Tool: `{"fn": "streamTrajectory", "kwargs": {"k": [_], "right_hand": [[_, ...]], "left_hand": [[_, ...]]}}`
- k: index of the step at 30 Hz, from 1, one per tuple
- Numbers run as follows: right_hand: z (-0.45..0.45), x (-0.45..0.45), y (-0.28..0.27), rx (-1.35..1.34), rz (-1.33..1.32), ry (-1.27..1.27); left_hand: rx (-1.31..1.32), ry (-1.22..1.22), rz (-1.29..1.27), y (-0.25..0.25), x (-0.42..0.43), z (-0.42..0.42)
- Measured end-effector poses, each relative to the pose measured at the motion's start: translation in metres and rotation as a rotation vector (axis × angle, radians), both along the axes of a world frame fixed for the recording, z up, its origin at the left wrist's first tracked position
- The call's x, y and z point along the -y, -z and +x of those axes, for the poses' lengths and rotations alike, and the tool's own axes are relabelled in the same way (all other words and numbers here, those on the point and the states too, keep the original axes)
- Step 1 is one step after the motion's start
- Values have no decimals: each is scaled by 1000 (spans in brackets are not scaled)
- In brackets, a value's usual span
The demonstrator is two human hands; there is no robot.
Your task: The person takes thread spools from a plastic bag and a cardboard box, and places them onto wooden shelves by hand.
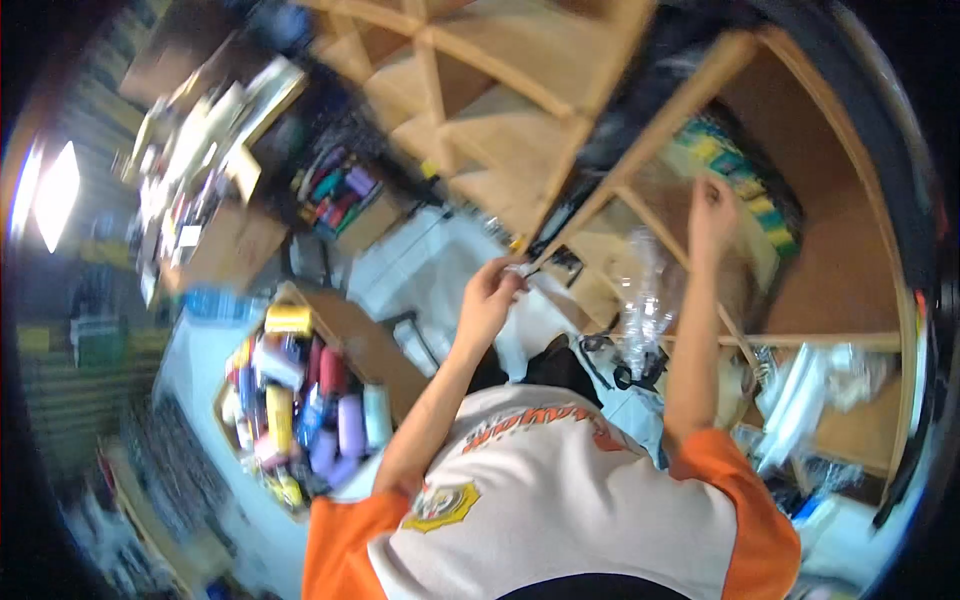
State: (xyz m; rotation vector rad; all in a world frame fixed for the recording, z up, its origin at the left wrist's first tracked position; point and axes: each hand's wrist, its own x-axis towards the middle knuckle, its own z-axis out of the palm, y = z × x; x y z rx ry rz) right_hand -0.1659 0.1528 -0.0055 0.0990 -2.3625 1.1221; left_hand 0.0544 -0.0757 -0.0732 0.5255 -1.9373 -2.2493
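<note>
My left hand (490, 292) is out in front of my chest, thumb and fingers pinched together. A small whitish piece (521, 269) shows at its fingertips, too blurred to name. My right hand (713, 210) is raised higher, in front of a wooden shelf compartment (830, 200). Its fingers are curled together, and whatever they may hold is too small or hidden to make out. Behind it in the compartment lies a bundle with green, yellow and white bands (745, 170). Clear crinkled plastic (645, 300) hangs below and left of my right hand.
A cardboard box (365, 345) full of colourful rolls or spools stands on the floor at left. Another box (375, 222) of coloured items is farther back. Wooden shelving (480, 75) rises ahead. Plastic-wrapped items (795, 410) fill a lower compartment at right. Piled goods (205, 150) stand upper left.
</note>
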Motion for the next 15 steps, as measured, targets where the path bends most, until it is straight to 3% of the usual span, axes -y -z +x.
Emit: {"fn": "streamTrajectory", "kwargs": {"k": [4, 7, 8, 10, 12, 13, 15], "right_hand": [[64, 49, 32, 250, -114, -390], [116, 99, 72, 381, -13, -671], [134, 117, 91, 558, -195, -841], [170, 153, 90, 462, 40, -1166], [208, 183, 84, 612, 117, -1444], [225, 197, 81, 629, 134, -1584], [255, 220, 67, 618, 227, -1807]], "left_hand": [[-116, -206, 34, -16, 27, 49], [-124, -502, -159, -25, 50, 102], [-117, -626, -204, -34, 56, 120], [-86, -848, -232, -34, 69, 156], [81, -957, -441, -28, 80, 196], [209, -982, -712, -26, 85, 216], [216, -1110, -779, -24, 84, 241]]}}
